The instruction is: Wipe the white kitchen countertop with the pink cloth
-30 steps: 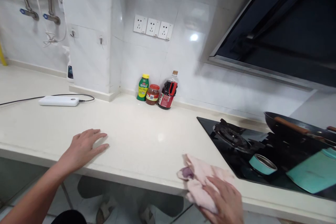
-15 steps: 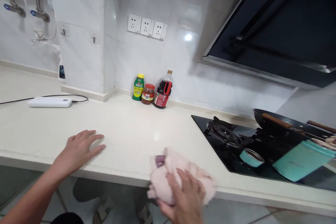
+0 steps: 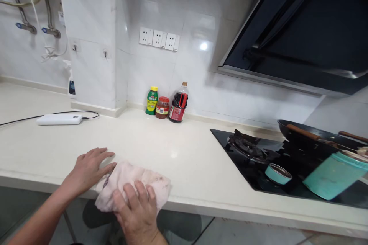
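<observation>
A pale pink cloth (image 3: 156, 185) lies bunched on the front edge of the white countertop (image 3: 195, 160), part of it hanging over. My right hand (image 3: 138, 206) presses down on the cloth, its fingers curved over the top. Just left of the cloth, my left hand (image 3: 90, 168) rests on the counter with fingers stretched out and nothing in them. Its thumb comes close to the cloth's left corner; whether they touch I cannot tell.
By the wall stand a green bottle (image 3: 151, 101), a red-lidded jar (image 3: 162, 108) and a dark sauce bottle (image 3: 178, 105). A white power bank (image 3: 59, 119) with a cable lies left. On the right, a gas stove (image 3: 244, 160) bears a wok (image 3: 299, 130), a turquoise canister (image 3: 333, 176) and a small turquoise container (image 3: 277, 175).
My right hand has slid the cloth left along the counter's front edge, up to my left hand. My left hand stays on the counter. The view has tilted slightly.
</observation>
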A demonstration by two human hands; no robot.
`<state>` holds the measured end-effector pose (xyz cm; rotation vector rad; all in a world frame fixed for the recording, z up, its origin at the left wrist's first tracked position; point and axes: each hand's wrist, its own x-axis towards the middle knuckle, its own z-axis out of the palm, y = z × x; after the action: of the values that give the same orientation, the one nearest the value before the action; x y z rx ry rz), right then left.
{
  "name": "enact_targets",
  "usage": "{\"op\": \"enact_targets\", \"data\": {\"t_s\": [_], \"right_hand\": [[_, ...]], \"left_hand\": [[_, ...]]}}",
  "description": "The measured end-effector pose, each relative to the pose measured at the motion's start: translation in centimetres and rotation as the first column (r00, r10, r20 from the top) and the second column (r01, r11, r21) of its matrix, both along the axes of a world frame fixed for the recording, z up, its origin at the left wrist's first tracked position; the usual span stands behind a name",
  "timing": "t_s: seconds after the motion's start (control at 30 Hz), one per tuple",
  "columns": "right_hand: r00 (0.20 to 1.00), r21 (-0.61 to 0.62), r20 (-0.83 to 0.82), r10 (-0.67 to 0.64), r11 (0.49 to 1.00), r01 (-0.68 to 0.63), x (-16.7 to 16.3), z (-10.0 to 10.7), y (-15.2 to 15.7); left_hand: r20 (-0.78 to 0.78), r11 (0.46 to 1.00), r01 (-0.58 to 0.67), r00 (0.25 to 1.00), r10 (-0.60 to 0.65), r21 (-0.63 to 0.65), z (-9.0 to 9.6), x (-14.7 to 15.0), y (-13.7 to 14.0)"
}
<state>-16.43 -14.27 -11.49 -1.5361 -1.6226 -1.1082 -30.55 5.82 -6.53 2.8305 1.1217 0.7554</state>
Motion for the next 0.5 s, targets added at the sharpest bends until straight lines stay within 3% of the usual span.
{"op": "enact_targets", "data": {"t_s": [0.07, 0.27, 0.37, 0.5], "right_hand": [[1.0, 0.014, 0.009, -0.002, 1.0, 0.002, 1.0, -0.2, -0.8], [0.99, -0.18, -0.12, -0.075, 0.982, 0.052, 4.5, -0.3, -5.0], [0.977, -0.261, -0.106, -0.186, 0.953, 0.153, 7.5, -0.5, -8.3], [0.92, -0.26, -0.017, -0.392, 0.89, 0.374, 13.3, -1.3, -13.7]], "left_hand": [[0.003, 1.0, 0.007, 1.0, -0.007, 0.009, -0.1, 0.0, 0.1], [0.012, 1.0, 0.0, 1.0, 0.0, 0.006, -0.3, -0.1, 0.2], [0.018, 1.0, 0.003, 1.0, -0.003, -0.006, -0.5, -0.2, 0.4], [0.024, 1.0, 0.015, 1.0, -0.016, 0.02, -0.8, -0.2, 0.8]]}}
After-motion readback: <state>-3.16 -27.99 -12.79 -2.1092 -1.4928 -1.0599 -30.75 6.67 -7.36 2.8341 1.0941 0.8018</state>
